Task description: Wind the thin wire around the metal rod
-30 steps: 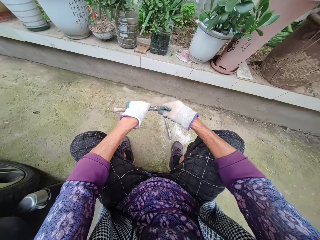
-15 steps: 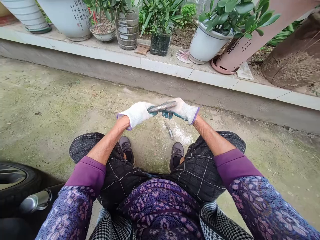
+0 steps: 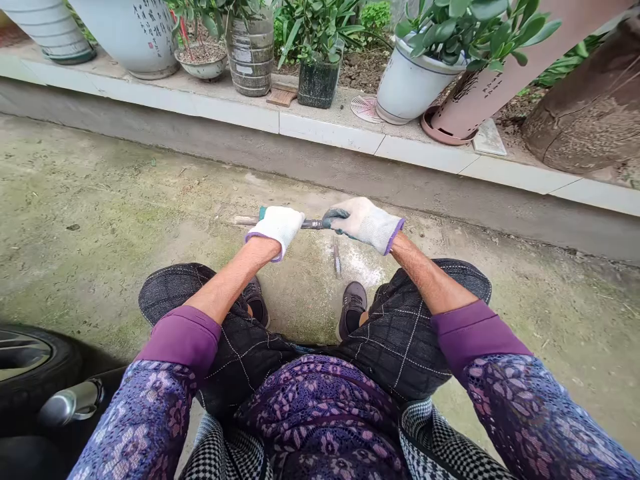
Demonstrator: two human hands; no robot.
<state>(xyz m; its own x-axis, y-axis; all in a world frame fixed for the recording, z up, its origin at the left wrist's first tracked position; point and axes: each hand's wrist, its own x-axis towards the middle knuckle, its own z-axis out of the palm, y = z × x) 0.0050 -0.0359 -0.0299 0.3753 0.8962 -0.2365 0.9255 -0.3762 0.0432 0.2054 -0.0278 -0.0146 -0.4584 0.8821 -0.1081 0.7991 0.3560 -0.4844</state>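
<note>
Both my hands wear white knit gloves with green-coated palms and purple cuffs. My left hand (image 3: 277, 225) is closed around a long, narrow metal rod (image 3: 313, 225), palm down. A pale brownish end of it sticks out to the left of that glove, and a dark, ridged stretch shows between the gloves. Around the rod's right end, my right hand (image 3: 363, 223) has its fingers curled; that end is hidden in the glove. Below, on the concrete, lies a second, thin metal piece (image 3: 337, 259) beside a patch of white powder (image 3: 363, 267).
A low tiled ledge (image 3: 325, 132) runs across ahead, bearing several potted plants, among them a white pot (image 3: 407, 83) and a pink one (image 3: 457, 110). A vehicle wheel (image 3: 30, 360) and a metal pipe end (image 3: 70, 403) are close at the lower left.
My left hand has turned palm down and shifted its grip along the rod, which now extends left past the glove. My right hand has closed over the rod's right end.
</note>
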